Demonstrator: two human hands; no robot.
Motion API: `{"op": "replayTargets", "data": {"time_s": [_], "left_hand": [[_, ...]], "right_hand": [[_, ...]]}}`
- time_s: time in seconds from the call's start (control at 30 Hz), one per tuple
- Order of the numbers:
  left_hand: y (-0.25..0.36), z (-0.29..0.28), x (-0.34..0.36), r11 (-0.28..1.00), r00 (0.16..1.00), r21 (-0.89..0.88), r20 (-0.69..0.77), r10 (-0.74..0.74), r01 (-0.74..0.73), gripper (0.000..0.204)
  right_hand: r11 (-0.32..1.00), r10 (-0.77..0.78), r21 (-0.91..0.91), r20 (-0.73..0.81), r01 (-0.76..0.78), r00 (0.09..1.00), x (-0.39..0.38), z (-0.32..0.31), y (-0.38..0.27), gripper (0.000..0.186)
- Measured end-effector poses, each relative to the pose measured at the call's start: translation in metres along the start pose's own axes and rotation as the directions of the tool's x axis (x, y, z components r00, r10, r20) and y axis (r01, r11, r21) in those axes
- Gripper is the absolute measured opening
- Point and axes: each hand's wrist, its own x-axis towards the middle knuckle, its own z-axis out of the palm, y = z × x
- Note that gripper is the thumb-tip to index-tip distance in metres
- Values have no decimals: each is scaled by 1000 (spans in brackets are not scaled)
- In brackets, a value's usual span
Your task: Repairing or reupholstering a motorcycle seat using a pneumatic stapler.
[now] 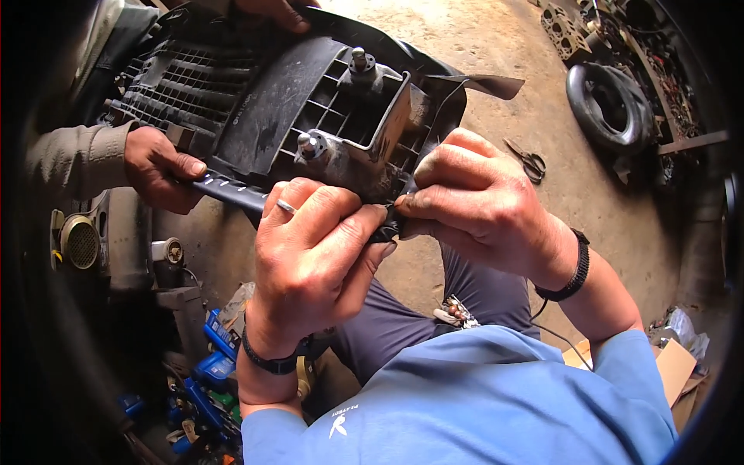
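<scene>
Black plastic panel, pinched at its edge

Left hand and right hand are pinching dark material there, fingers hiding the exact grip. Gridded, bearing metal studs, the panel is extending beyond the legs. A co-worker's hand is clasping its side; another hand is showing only partly.

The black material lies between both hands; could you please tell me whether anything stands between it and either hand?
Nothing visible does: the left hand and right hand both pinch the black material directly. Another person's hand grips the panel farther left.
</scene>
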Motion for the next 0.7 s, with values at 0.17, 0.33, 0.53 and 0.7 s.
{"op": "replayTargets", "data": {"time_s": [0.17,0.33,0.53,0.7], "left_hand": [[1,-4,0,1000,1000,8,19,-2,2,40],[10,-5,-1,987,987,-35,-31,-156,155,60],[18,-11,1,953,952,-32,52,-300,302,62],[19,-19,11,950,948,43,72,-310,308,66]], "right_hand": [[998,-50,-33,14,50,999,1,0,0,32],[998,-53,-39,-23,52,998,1,4,-1,32],[999,-54,-1,-30,54,998,-3,3,3,32],[999,-52,-7,-54,52,997,-3,6,3,32]]}}
